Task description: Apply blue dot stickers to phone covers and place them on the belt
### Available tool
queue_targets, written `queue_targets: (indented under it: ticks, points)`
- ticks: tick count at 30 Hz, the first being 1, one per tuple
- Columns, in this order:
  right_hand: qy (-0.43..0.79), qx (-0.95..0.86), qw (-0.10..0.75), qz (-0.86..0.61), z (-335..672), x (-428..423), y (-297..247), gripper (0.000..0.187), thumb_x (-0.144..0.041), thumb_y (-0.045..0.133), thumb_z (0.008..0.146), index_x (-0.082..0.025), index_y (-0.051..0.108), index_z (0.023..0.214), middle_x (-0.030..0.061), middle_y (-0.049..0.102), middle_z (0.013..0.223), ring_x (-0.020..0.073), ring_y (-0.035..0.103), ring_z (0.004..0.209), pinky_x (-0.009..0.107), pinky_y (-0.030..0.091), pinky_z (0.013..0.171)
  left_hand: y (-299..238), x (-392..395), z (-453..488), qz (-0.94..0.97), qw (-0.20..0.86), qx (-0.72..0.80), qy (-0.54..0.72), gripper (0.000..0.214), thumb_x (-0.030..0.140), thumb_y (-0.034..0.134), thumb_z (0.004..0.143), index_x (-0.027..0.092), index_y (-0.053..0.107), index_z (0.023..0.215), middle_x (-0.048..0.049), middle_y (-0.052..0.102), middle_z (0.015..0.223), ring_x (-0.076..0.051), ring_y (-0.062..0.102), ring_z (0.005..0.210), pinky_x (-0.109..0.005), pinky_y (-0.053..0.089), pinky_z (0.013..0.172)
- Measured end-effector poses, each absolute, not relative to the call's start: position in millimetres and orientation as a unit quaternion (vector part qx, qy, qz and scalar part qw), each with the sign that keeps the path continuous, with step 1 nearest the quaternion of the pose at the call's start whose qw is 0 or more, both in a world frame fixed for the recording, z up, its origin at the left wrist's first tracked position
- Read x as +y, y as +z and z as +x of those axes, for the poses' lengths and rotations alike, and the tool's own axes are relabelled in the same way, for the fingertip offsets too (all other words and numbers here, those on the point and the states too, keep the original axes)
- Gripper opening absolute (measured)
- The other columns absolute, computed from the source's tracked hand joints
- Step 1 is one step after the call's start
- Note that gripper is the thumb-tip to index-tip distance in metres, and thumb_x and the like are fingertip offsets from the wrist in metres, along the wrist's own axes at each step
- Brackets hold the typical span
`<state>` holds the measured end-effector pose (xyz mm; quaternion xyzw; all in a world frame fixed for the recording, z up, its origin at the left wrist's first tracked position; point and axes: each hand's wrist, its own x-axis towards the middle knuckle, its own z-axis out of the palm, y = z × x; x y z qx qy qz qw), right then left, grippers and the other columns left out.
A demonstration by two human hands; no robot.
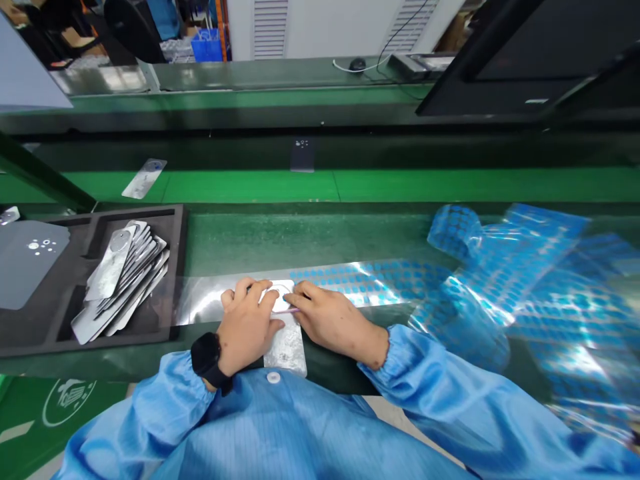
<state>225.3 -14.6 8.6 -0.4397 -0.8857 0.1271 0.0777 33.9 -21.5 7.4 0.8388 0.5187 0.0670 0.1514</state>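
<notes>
A flat silver metal plate [289,347] lies on the green bench in front of me. My left hand [247,323] rests on its upper part with the fingers curled down on it. My right hand [330,319] is beside it, fingers pinched on a thin pink stick [287,311] whose tip touches the plate. A clear film strip with rows of blue round stickers [370,280] runs from under my hands off to the right.
A black foam tray [177,267] on the left holds a fanned stack of similar silver plates [123,280]. A grey panel [25,260] lies left of it. Loose sticker film [525,280] piles up at right. Two plates lie on the green conveyor [400,185] behind. A dark monitor [525,60] hangs upper right.
</notes>
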Motion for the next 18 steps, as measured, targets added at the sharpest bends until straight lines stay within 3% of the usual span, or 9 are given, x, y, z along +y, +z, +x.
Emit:
queue_targets:
  ticks: [3, 10, 15, 18]
  points:
    - [0.097, -0.890, 0.030, -0.444, 220.3, -19.5, 7.3, 0.022, -0.014, 0.051, 0.089, -0.017, 0.065, 0.106, 0.0090, 0.064, 0.096, 0.0185, 0.063, 0.077, 0.028, 0.050, 0.065, 6.0, -22.2, 34.5, 0.836, 0.157, 0.520, 0.074, 0.037, 0.029, 0.069, 0.081, 0.019, 0.058, 0.115, -0.0110, 0.055, 0.133, -0.033, 0.041, 0.118, -0.051, 0.038, 0.084]
    - [0.114, -0.882, 0.027, -0.457, 218.5, -19.3, 10.0, 0.022, -0.015, 0.050, 0.091, -0.016, 0.064, 0.108, 0.0096, 0.064, 0.101, 0.0200, 0.064, 0.083, 0.030, 0.051, 0.070, 3.3, -24.8, 35.8, 0.829, 0.155, 0.529, 0.091, 0.037, 0.029, 0.070, 0.080, 0.018, 0.056, 0.112, -0.0117, 0.055, 0.130, -0.032, 0.043, 0.116, -0.049, 0.040, 0.084]
    - [0.201, -0.852, 0.023, -0.483, 213.1, -8.5, 18.0, 0.020, -0.021, 0.053, 0.089, -0.016, 0.062, 0.107, 0.0110, 0.060, 0.109, 0.0216, 0.063, 0.090, 0.033, 0.050, 0.078, -3.6, -28.4, 34.8, 0.831, 0.122, 0.529, 0.121, 0.038, 0.029, 0.070, 0.079, 0.016, 0.053, 0.110, -0.0162, 0.052, 0.129, -0.034, 0.044, 0.115, -0.050, 0.041, 0.083]
    - [0.240, -0.812, 0.032, -0.531, 207.9, 3.5, 26.3, 0.032, -0.025, 0.063, 0.082, -0.014, 0.059, 0.112, 0.0136, 0.055, 0.119, 0.0223, 0.062, 0.093, 0.035, 0.048, 0.083, -12.6, -31.8, 34.9, 0.823, 0.088, 0.536, 0.167, 0.043, 0.027, 0.072, 0.076, 0.016, 0.049, 0.111, -0.0167, 0.050, 0.126, -0.034, 0.046, 0.112, -0.050, 0.042, 0.081]
